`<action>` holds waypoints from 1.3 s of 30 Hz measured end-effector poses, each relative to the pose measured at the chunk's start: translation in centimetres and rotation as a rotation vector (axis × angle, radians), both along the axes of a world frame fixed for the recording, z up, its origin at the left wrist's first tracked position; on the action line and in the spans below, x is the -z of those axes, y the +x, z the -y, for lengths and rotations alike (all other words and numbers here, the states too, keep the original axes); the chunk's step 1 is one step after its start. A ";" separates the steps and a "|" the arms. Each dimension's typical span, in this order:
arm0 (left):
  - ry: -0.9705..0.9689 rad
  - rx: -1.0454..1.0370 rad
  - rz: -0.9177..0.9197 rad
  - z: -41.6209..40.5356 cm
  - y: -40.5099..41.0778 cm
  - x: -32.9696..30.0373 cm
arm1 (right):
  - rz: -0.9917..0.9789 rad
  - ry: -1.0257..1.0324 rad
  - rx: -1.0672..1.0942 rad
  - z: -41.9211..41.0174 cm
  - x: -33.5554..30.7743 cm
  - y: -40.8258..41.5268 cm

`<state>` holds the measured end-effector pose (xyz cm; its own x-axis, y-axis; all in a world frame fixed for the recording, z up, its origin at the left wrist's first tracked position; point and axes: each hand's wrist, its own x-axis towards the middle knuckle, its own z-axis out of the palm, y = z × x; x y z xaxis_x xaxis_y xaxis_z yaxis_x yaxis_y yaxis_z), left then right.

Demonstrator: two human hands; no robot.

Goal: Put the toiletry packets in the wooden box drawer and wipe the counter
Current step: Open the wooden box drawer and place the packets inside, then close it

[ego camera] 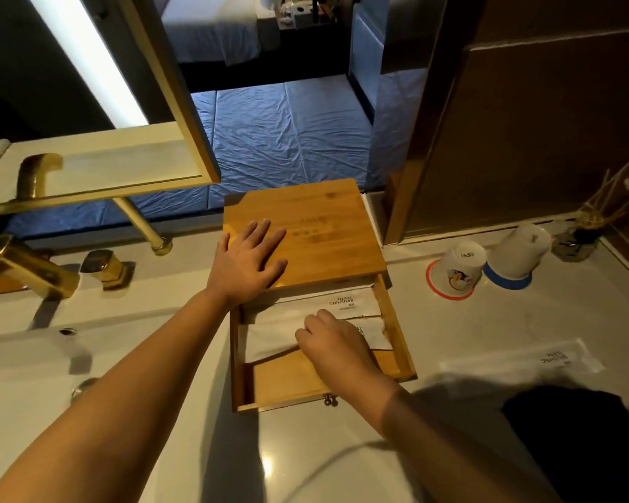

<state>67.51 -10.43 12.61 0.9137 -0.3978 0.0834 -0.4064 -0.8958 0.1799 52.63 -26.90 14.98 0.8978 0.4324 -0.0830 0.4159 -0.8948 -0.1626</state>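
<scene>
A wooden box [320, 226] stands on the white counter [451, 328], its drawer [402, 343] pulled out toward me. My left hand [249, 257] lies flat on the box lid, fingers spread. My right hand [336, 344] reaches into the drawer with fingers closed on a white toiletry packet [269, 337]. Behind that one, a second white packet [342, 303] printed "BRUSHING TEETH" lies deeper in the drawer. One more packet [523, 361] rests on the counter to the right of the drawer. A dark cloth [574, 437] sits at the counter's near right.
Two upturned paper cups [458, 270] [520, 254] and a reed diffuser [581, 230] stand at the back right. A gold faucet [19, 270] and its handle [104, 266] are on the left beside the sink basin [26, 361]. A mirror frame [168, 88] hangs above.
</scene>
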 end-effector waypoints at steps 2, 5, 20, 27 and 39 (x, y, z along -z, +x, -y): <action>-0.004 -0.004 -0.005 0.1 -0.1 -0.1 | -0.037 -0.011 0.003 0.1 0.1 0.5; -0.003 -0.007 -0.016 0.2 -0.2 -0.3 | -0.081 0.007 0.018 0.5 0.2 -0.1; 0.003 0.005 -0.027 0.1 -0.3 -0.5 | -0.377 -0.081 0.342 2.5 0.9 -3.7; 0.012 0.006 -0.040 0.1 -0.3 -0.6 | -0.106 0.268 0.372 5.8 -0.4 -5.6; 0.043 0.000 -0.049 0.2 -0.5 -1.0 | 0.058 0.040 0.611 20.1 4.0 -9.6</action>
<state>67.02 -10.65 13.58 0.9162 -0.4001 0.0213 -0.3981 -0.9032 0.1605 42.99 -46.96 11.01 0.9868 -0.1605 -0.0212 -0.1615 -0.9677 -0.1934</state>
